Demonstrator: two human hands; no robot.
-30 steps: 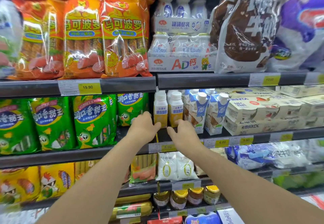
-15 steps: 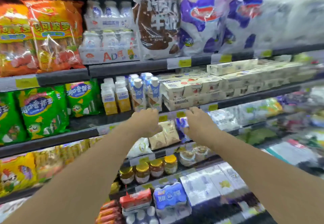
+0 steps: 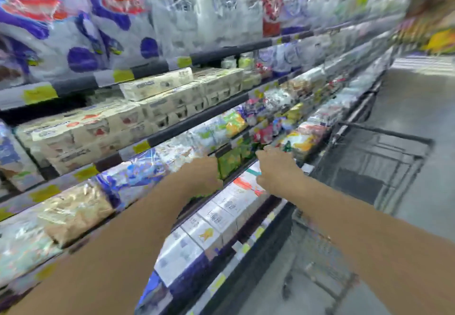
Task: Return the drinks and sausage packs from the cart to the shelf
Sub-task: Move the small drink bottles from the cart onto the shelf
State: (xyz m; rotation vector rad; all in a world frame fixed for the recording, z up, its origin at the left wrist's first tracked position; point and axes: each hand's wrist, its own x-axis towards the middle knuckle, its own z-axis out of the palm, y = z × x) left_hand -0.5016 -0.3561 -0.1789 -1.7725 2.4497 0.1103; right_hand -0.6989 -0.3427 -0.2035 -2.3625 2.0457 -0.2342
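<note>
The whole view is smeared by motion, so most labels and package edges cannot be read. Both bare forearms reach forward over the lower tiers of the shelf (image 3: 197, 120). The left hand (image 3: 202, 174) is seen from the back; its fingers are hidden behind the knuckles and blurred into the green packets beyond, so I cannot tell whether it is open or holding anything. The right hand (image 3: 275, 166) has its fingers bent loosely with the tips near the shelf edge; nothing clearly sits in it, but the blur leaves its state uncertain too.

The cart (image 3: 379, 157), dark wire mesh, stands on the grey floor (image 3: 418, 107) to the right, just beside the shelf's lower edge. Its near part is cut off behind the right forearm, and its contents cannot be made out, so no drinks or sausage packs can be identified in it.

On the shelf, large white bags with purple blotches (image 3: 73, 36) fill the top left, cream cartons (image 3: 152, 107) are stacked below them, and white boxes (image 3: 216, 218) lie in a row under the hands. The far end of the aisle dissolves into colour streaks.
</note>
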